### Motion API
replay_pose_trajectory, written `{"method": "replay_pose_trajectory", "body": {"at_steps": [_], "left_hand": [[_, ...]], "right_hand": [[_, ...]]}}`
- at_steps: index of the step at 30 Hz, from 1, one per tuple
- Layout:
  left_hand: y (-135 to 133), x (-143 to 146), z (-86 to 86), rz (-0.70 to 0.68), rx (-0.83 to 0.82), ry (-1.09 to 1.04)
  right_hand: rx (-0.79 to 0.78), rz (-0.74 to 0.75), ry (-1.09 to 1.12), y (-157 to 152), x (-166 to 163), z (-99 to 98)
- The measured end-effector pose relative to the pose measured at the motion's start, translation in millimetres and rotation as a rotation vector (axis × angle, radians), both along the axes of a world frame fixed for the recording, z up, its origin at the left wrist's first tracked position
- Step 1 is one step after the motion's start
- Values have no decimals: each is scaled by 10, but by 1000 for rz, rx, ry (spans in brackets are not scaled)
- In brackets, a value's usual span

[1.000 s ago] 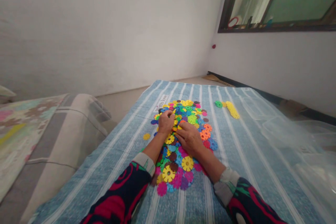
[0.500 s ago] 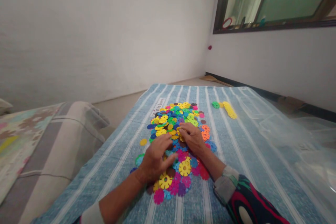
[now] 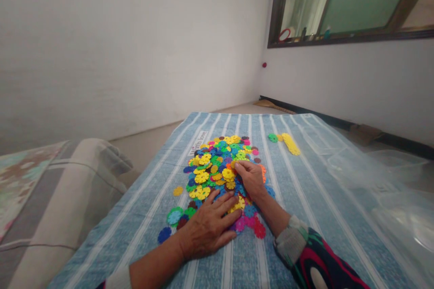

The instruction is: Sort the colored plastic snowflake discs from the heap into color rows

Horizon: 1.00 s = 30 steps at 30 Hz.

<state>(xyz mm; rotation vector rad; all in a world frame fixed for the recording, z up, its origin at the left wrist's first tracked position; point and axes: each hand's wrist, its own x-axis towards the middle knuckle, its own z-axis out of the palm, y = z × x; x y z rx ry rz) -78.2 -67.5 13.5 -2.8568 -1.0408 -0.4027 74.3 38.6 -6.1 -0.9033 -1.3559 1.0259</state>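
A heap of plastic snowflake discs (image 3: 202, 177) in many colours, with notched rims, lies on the blue striped cloth (image 3: 135, 216). My left hand (image 3: 212, 223) rests flat over the near part of the heap, fingers spread, covering several discs. Thumb and fingers of my right hand (image 3: 251, 177) are pinched on a yellow snowflake disc (image 3: 233, 164) at the heap's right side. Just below those fingertips lies another yellow disc (image 3: 228, 174). A single yellow-orange disc (image 3: 178, 191) sits apart on the left, and a dark blue disc (image 3: 164, 235) lies close to my left wrist.
Beyond the heap, to the right, a row of yellow discs (image 3: 290, 144) lies by a green disc (image 3: 272, 137). Clear plastic containers (image 3: 389, 185) stand along the right edge. A cloth-covered seat (image 3: 91, 176) is at the left, and walls rise behind.
My left hand has moved toward me and flattened with its fingers spread over the near discs. My right hand stays pinched at the heap's right side. The view has shifted slightly.
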Motion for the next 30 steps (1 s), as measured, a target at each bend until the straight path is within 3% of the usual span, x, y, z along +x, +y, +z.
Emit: {"method": "replay_pose_trajectory", "body": {"at_steps": [9, 19, 21, 24, 25, 30], "left_hand": [[288, 7, -6, 61, 96, -26], [510, 2, -154, 139, 186, -49], [516, 5, -133, 126, 212, -115], [586, -72, -43, 151, 276, -234], [630, -130, -8, 193, 297, -282], [847, -624, 63, 641, 257, -550]], "right_hand": [[-3, -99, 14, 192, 174, 34], [-125, -255, 202, 525, 654, -7], [-89, -347, 54, 650, 822, -46], [-12, -505, -504, 906, 1143, -36], [-5, -523, -598, 1003, 1256, -9], [25, -514, -898, 1477, 1674, 181]]}}
